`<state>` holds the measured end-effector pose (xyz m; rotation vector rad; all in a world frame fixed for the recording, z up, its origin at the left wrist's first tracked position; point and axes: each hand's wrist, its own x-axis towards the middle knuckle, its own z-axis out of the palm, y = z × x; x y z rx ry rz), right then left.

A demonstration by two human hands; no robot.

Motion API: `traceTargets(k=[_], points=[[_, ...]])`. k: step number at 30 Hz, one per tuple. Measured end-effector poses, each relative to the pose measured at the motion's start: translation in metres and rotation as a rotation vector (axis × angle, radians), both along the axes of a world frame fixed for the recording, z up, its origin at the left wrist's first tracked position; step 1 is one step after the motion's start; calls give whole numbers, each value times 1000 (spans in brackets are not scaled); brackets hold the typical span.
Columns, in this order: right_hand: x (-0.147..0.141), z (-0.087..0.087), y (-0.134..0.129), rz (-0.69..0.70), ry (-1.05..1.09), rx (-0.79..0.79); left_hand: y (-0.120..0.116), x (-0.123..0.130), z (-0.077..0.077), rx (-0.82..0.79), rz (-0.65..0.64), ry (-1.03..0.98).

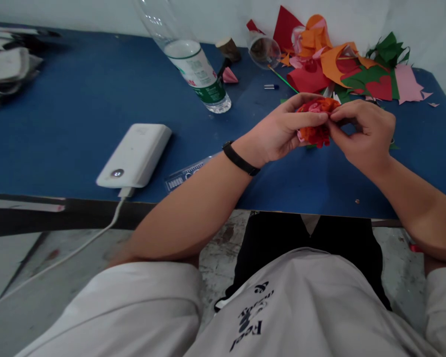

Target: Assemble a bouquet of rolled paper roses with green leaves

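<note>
A bunched paper flower (315, 135) in red, orange and pink is held up over the right half of the blue table. My left hand (282, 126) wraps its fingers round the flower from the left, thumb lying across the front. On the other side my right hand (367, 126) pinches the flower's right edge between thumb and fingertips. Both hands meet at the flower, and my fingers hide part of it. Behind them lie coloured paper scraps (379, 84) and a thin green stick (284, 80).
A plastic water bottle (196, 74) stands left of my hands. Nearer the front edge lie a white power bank (136, 153) with a cable and a clear ruler (186, 172) partly under my left forearm. A clear cup (264, 51) lies near the wall.
</note>
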<state>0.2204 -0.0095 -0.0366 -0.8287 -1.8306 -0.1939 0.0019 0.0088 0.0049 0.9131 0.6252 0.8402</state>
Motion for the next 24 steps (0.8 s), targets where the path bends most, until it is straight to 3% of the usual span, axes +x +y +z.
traceTargets(k=[4, 9, 14, 19, 24], points=[[-8, -14, 7, 26, 204, -2, -5, 2, 4, 7, 52, -2], [-16, -12, 2, 100, 295, -48, -12, 7, 11, -23, 110, -14], [-15, -12, -2, 19, 259, -162, -16, 10, 16, -38, 117, -62], [-13, -16, 3, 56, 239, -123, -15, 10, 14, -29, 101, -65], [-11, 1, 2, 97, 109, -11, -9, 7, 6, -78, 110, -75]])
